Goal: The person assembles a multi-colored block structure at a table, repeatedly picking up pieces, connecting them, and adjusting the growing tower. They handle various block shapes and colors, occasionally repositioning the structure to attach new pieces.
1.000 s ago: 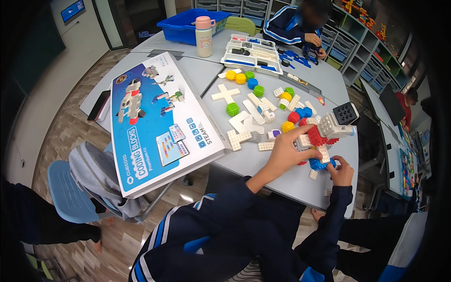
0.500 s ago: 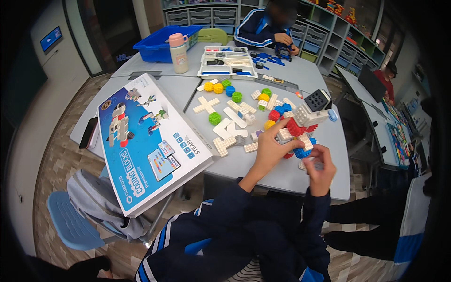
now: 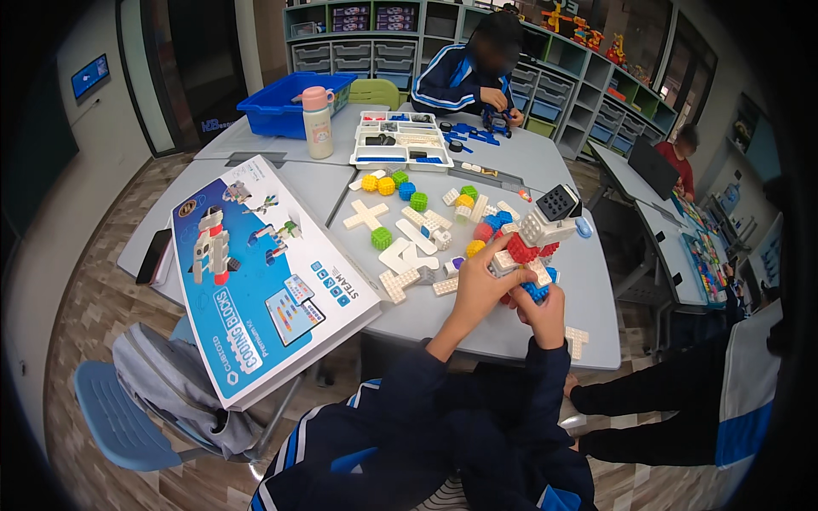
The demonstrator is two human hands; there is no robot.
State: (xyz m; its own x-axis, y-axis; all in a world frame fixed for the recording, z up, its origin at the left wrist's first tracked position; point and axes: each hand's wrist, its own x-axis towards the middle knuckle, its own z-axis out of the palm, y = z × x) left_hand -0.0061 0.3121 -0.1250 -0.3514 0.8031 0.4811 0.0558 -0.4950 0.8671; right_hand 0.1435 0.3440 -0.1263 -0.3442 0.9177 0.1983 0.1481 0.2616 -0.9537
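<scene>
My left hand (image 3: 481, 288) is closed around the lower part of a building-block model (image 3: 545, 230) over the table's right side. The model has red and white blocks, with a black dotted panel (image 3: 558, 203) facing up at its top. At its underside my right hand (image 3: 545, 317) pinches a blue knobbly block (image 3: 536, 291), thumb pressed against it. My fingers hide part of that join. A white T-shaped block (image 3: 577, 341) lies by the table edge, just right of my right hand.
Loose blocks, such as a white cross (image 3: 365, 215) and a green block (image 3: 381, 238), cover the middle of the table. A large kit box (image 3: 273, 281) lies at left. Behind stand a bottle (image 3: 317, 128), a blue bin (image 3: 277, 115) and a sorting tray (image 3: 400, 140). Across the table another person (image 3: 460, 77) handles parts.
My right hand has come in closer under the model, its fingers now pressed up against the blue block. The white T-shaped block shows beside it. My left hand keeps its hold.
</scene>
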